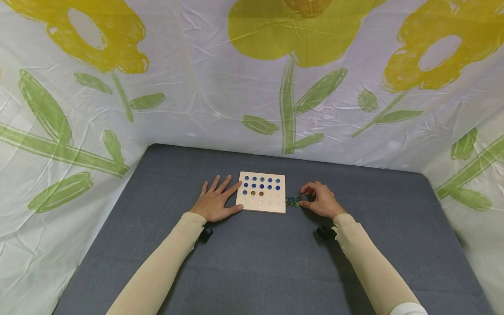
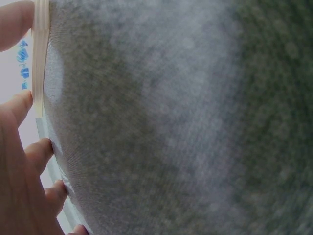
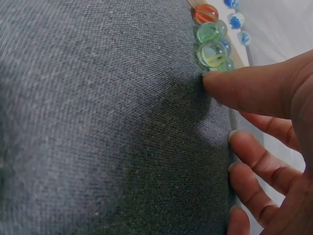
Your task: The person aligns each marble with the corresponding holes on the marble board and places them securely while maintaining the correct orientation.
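One left hand (image 1: 214, 203), fingers spread wide, touches a pale rectangular wooden board (image 1: 257, 208). Of twenty round hollows (image 1: 261, 202), thirteen carry blue and amber glass marbles (image 1: 253, 185); seven are unfilled. Just beside lie loose multicoloured glass marbles (image 3: 212, 53), near the right hand (image 1: 322, 202), thumb and forefinger apart.

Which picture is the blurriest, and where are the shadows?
Left wrist: blurriest, the grey cloth looks smeary and glare whitens the board's top; right wrist: the marbles look clearer, with a shadow by the thumb; head: dark shadows beside both sleeves.
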Demonstrator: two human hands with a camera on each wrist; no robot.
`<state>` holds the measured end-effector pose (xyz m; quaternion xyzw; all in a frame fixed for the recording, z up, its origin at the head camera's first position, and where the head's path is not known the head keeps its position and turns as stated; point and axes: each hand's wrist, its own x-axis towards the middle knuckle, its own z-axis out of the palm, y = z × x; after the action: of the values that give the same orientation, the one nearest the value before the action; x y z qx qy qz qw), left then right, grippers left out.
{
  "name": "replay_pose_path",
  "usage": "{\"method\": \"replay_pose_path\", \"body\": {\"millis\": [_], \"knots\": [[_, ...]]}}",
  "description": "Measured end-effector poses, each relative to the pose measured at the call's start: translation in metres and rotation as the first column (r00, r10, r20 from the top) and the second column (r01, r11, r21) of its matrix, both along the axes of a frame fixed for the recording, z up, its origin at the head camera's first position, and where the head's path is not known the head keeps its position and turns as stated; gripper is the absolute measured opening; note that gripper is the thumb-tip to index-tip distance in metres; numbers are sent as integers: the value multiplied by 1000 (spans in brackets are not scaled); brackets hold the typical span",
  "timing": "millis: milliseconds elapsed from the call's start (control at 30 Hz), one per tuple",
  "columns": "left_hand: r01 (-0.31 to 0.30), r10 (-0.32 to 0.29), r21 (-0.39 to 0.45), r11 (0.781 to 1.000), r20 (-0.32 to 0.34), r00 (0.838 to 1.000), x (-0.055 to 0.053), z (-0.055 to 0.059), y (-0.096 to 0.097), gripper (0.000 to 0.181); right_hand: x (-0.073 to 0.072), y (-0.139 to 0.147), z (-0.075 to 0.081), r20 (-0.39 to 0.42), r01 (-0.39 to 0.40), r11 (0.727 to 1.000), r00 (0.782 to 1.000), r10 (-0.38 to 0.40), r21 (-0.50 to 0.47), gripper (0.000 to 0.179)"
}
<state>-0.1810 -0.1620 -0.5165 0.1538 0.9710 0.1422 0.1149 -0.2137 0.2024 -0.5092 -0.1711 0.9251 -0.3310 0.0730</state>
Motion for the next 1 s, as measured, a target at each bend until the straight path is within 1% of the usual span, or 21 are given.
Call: {"method": "replay_pose_path", "body": {"millis": [367, 667, 1000], "knots": [[-2, 2, 0, 1000, -3, 1000, 0, 0, 0, 83, -3, -1, 0, 45, 3, 1000, 999, -3, 11, 23], [-7, 7, 18, 1000, -7, 1000, -3, -10, -2, 84, -4, -3, 2, 64, -3, 1000, 998, 2, 16, 21], [-6, 6, 19, 1000, -6, 1000, -3, -9, -2, 84, -5, -3, 2, 77, -10, 1000, 997, 11, -4, 18]]}}
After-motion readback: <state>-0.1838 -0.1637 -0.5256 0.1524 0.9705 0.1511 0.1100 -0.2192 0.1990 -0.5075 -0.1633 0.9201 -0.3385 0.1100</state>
